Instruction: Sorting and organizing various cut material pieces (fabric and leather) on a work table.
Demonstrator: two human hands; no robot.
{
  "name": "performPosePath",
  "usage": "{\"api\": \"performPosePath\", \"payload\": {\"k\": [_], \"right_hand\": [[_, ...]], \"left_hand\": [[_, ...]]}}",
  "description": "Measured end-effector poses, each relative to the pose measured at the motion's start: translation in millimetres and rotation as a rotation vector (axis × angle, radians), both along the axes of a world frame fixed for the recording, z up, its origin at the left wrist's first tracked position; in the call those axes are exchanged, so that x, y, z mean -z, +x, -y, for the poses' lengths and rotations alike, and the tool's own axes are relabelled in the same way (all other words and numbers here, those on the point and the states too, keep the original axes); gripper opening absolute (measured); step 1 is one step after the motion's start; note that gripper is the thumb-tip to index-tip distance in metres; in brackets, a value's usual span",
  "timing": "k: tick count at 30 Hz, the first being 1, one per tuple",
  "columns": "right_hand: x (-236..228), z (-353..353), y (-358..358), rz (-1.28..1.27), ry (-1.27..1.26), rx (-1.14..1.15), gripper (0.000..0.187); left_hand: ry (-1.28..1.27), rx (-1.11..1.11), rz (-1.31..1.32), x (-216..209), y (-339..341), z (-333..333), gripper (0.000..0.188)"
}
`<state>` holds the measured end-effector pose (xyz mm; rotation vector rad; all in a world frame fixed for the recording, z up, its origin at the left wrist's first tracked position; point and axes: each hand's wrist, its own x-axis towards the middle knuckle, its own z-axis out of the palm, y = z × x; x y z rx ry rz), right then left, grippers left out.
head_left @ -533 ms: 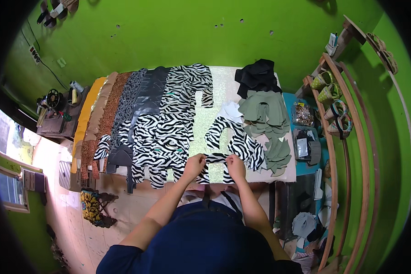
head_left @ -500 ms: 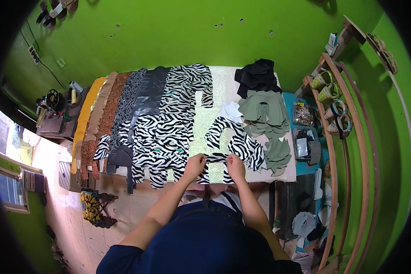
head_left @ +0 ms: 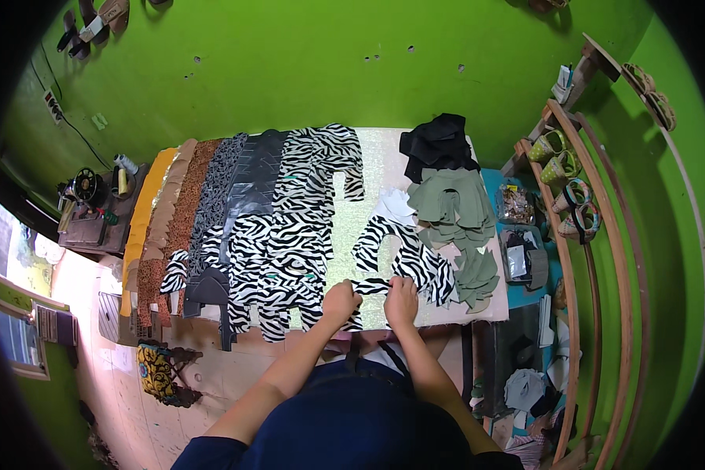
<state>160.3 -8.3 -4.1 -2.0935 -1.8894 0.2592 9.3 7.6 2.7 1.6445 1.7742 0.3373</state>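
Observation:
A zebra-print cut piece [head_left: 372,287] stretches between my two hands at the table's near edge. My left hand [head_left: 340,303] pinches its left end, and part of the piece shows below that hand. Its right end is gripped by the curled fingers of my right hand [head_left: 402,302], which hide that end. Just beyond my hands lie more zebra-print cut pieces [head_left: 424,262], with a white piece [head_left: 394,206] at their far side. To the left, overlapping rows of zebra-print pieces [head_left: 282,243] cover much of the table [head_left: 352,235].
Olive-green cut pieces [head_left: 453,196] and a black pile [head_left: 437,145] lie at the table's right. Grey, brown and yellow rows [head_left: 145,211] fill its left. A sewing machine [head_left: 86,188] stands further left. A wooden rack [head_left: 595,235] with sandals runs along the right; a patterned stool [head_left: 157,372] stands lower left.
The view has shifted, so the table sits lower. My right fingers have curled further over the zebra-print piece, and its right leg no longer shows hanging below that hand.

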Motion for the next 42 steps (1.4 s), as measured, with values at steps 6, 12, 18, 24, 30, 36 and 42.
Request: {"api": "performPosePath", "payload": {"k": [6,12,18,24,30,36,42], "right_hand": [[6.0,17.5,-6.9,0.158,0.268,-0.419,0.048],[8.9,23.4,-6.7,0.251,0.173,-0.300,0.048],[19.0,29.1,15.1,0.154,0.110,-0.052,0.050],[8.9,16.7,2.8,-0.057,0.020,0.042,0.042],[8.9,9.9,-5.5,-0.095,-0.094,0.158,0.054],[12.7,1.9,8.2,-0.201,-0.191,0.173,0.045],[3.6,-12.5,17.6,-0.473,-0.193,0.044,0.031]], "left_hand": [[0.095,0.038,-0.017,8.2,-5.1,3.0,0.028],[0.065,0.045,0.028,9.2,-9.1,-1.2,0.019],[0.333,0.130,-0.144,1.5,-10.1,0.7,0.022],[0.371,0.221,-0.258,14.5,-9.4,-10.0,0.024],[0.200,0.225,-0.245,11.4,-8.8,-20.5,0.023],[0.233,0.240,-0.051,17.3,-7.2,-9.9,0.013],[0.200,0.142,0.234,7.1,-21.3,-11.5,0.010]]}}
